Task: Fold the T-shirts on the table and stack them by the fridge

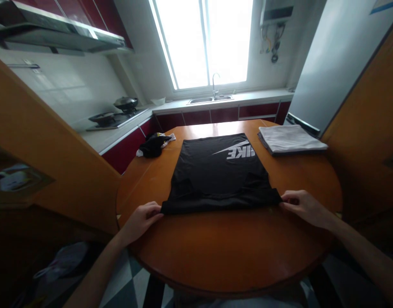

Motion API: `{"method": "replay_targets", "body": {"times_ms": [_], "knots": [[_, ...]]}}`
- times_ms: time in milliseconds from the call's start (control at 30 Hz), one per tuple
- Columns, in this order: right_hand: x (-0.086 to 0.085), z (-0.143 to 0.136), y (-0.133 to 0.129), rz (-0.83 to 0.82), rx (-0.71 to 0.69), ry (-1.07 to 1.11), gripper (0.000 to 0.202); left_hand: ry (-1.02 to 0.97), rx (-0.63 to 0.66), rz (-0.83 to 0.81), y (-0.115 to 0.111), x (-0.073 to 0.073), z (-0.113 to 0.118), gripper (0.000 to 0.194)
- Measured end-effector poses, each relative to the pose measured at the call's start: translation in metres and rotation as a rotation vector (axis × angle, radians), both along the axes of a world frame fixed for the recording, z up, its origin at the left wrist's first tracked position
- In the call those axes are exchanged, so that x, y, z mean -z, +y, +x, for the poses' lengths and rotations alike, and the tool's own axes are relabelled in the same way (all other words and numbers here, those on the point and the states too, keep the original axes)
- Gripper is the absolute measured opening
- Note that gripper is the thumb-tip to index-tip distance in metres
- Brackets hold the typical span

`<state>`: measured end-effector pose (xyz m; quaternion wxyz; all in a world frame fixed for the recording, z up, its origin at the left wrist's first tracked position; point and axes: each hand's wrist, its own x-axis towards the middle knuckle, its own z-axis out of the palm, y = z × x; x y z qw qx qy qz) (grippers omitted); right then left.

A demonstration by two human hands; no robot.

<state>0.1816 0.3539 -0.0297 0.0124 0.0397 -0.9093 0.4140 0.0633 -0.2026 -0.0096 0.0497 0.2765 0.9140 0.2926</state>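
Note:
A black T-shirt [215,171] lies spread on the wooden table, with white lettering and a swoosh upside down toward its far right side. Its near edge is folded over into a band running left to right. My left hand [143,220] pinches the left end of that band between thumb and fingers. At the opposite end, my right hand [301,207] is closed on the band's right corner. Both hands rest at or just above the tabletop.
The oval wooden table [228,252] carries a stack of folded cloths [291,139], white on top, at the back right. A small black-and-white cloth heap [153,146] lies at the back left. Beyond are a sink [211,99], a stove [116,121] and a fridge [331,64].

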Motion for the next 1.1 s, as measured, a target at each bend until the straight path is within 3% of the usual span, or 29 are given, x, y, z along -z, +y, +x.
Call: {"method": "replay_targets", "body": {"times_ms": [400,567,700,867,1100], "knots": [[-0.001,0.052,0.002,0.002,-0.046,-0.113,0.041,-0.172,0.03,0.012,-0.015,-0.011,0.053,0.024],[0.002,0.053,0.007,0.0,-0.004,-0.113,0.043,-0.251,-0.019,-0.035,-0.02,-0.02,0.047,0.033],[0.002,0.043,0.008,0.0,0.099,-0.026,0.058,-0.219,-0.189,0.011,-0.015,-0.025,0.039,0.053],[0.002,0.031,-0.004,-0.07,0.132,0.01,0.046,-0.251,-0.264,0.092,0.0,-0.016,0.038,0.063],[-0.003,0.029,-0.012,-0.059,0.135,-0.007,0.039,-0.271,-0.256,0.103,0.0,-0.005,0.038,0.052]]}}
